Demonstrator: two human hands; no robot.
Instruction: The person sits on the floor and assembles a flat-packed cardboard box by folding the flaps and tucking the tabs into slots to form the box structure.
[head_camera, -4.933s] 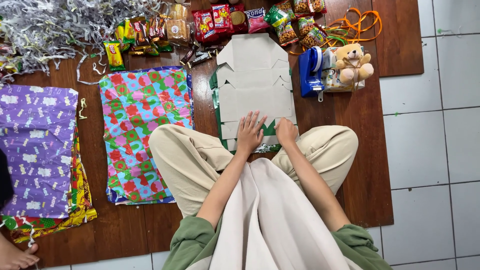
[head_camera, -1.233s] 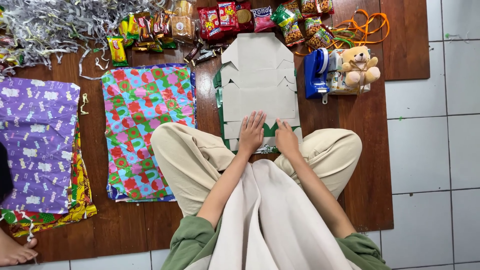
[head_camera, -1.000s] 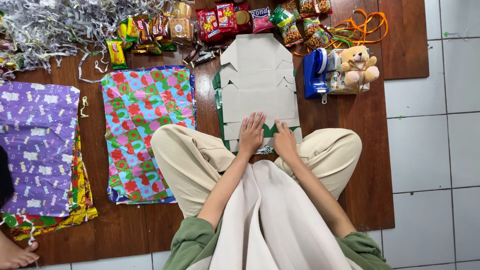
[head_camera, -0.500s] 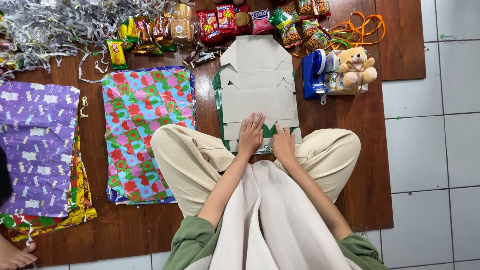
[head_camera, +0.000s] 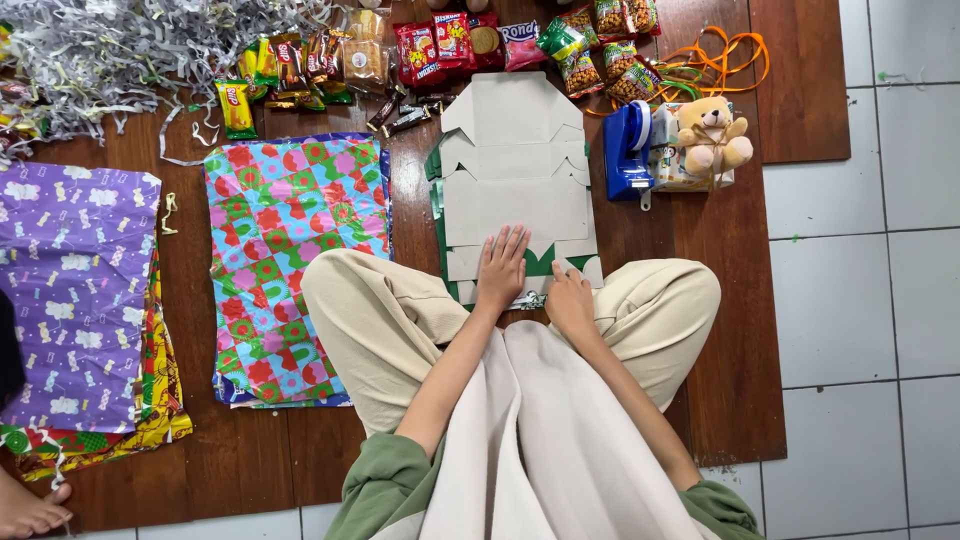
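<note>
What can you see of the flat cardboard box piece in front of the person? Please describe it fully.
The flat cardboard piece is an unfolded box blank, grey-white on the side facing up, with green showing along its left edge and at notches near the bottom. It has cut flaps and fold lines, and a pointed top end. It lies flat on the wooden floor, between the checked wrapping paper and the blue tape dispenser. The left hand presses flat on its lower part; the right hand rests at its bottom edge.

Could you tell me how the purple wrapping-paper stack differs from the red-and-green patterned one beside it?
The purple wrapping-paper stack lies at the far left, topping yellow-red sheets; the red-and-green patterned wrapping-paper stack lies nearer the middle, over blue-edged sheets, partly under the person's knee. Purple shows small pale motifs; the other a bold checked pattern. Both lie flat on the wooden board.
</note>
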